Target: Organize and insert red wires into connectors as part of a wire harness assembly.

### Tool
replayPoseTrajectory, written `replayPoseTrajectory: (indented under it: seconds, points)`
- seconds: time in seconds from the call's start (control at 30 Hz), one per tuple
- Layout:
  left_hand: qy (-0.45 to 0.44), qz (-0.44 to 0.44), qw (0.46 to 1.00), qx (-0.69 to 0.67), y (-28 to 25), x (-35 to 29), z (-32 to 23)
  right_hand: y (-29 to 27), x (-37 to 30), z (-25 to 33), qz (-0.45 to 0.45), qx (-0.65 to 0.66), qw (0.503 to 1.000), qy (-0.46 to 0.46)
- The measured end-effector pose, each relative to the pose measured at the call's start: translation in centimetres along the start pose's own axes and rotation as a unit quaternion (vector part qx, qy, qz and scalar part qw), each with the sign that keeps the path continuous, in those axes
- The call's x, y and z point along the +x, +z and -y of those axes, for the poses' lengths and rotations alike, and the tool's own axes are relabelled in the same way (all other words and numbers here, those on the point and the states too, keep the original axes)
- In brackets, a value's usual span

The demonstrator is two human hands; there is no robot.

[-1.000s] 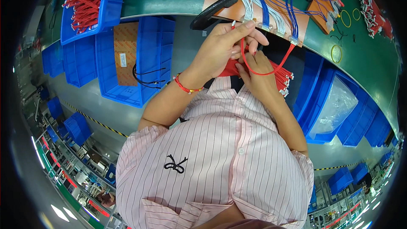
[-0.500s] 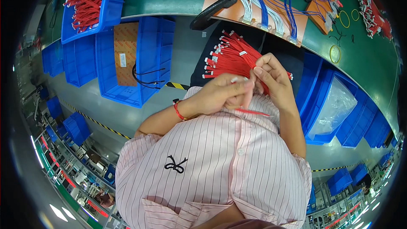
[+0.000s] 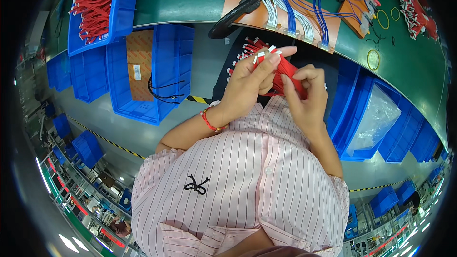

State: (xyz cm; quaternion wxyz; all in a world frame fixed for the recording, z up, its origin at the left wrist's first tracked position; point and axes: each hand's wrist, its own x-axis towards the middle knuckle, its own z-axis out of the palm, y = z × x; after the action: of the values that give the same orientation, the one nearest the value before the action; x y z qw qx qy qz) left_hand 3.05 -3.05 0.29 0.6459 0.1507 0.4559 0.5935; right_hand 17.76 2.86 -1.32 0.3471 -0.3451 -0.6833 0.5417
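Note:
A bundle of thin red cables with white end connectors (image 3: pixel 289 74) lies on my lap, fanned out in front of me. My left hand (image 3: pixel 250 78) is over its left part, with white connectors (image 3: pixel 260 56) of a few cables pinched by its thumb; the index finger stretches out past them. Close by on the right, my right hand (image 3: pixel 307 90) has its thumb and bent fingers closed at the red cables. Exactly how many strands either hand holds is hidden by the fingers.
Beyond my lap runs the green table (image 3: pixel 190 0). On it are an orange board (image 3: pixel 238 7) with white and blue wire harnesses (image 3: pixel 291 16), a black handle-like strip (image 3: pixel 235 16), yellow rings (image 3: pixel 373 59) and more red cables (image 3: pixel 419 16). Blue bins (image 3: pixel 176 62) flank me; one upper-left bin holds red cables (image 3: pixel 93 7).
My left hand has moved forward and up to the cable ends, and white connectors now show at its thumb. The loose red cable below my hands is gone from there. My right hand has shifted slightly downward.

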Motion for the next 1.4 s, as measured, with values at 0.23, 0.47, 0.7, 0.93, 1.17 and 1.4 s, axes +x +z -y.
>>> replayPoseTrajectory:
  seconds: [0.23,0.47,0.7,0.93,1.17,1.4]
  points:
    - [-0.052,0.084,0.992,-0.083,-0.4,1.0,-0.3,-3.8,0.5,0.8,0.074,0.190,0.960,0.190]
    - [-0.044,0.092,0.972,-0.212,-1.0,1.6,-0.7,-6.3,-0.5,-0.6,-0.009,0.077,0.986,0.151]
    - [0.023,-0.020,0.999,-0.013,-2.5,2.4,-1.5,-9.4,-0.2,-2.2,-0.039,0.290,0.936,0.195]
    - [0.064,-0.053,0.994,0.077,-1.9,2.8,-1.6,-6.9,0.4,-2.0,0.059,0.485,0.845,0.216]
    - [0.113,-0.079,0.981,0.139,-1.5,2.9,-1.3,-4.0,2.2,-0.4,-0.007,0.269,0.933,0.238]
    - [0.062,-0.081,0.994,0.041,-1.4,3.0,-1.5,-3.7,2.8,0.2,-0.033,0.182,0.956,0.228]
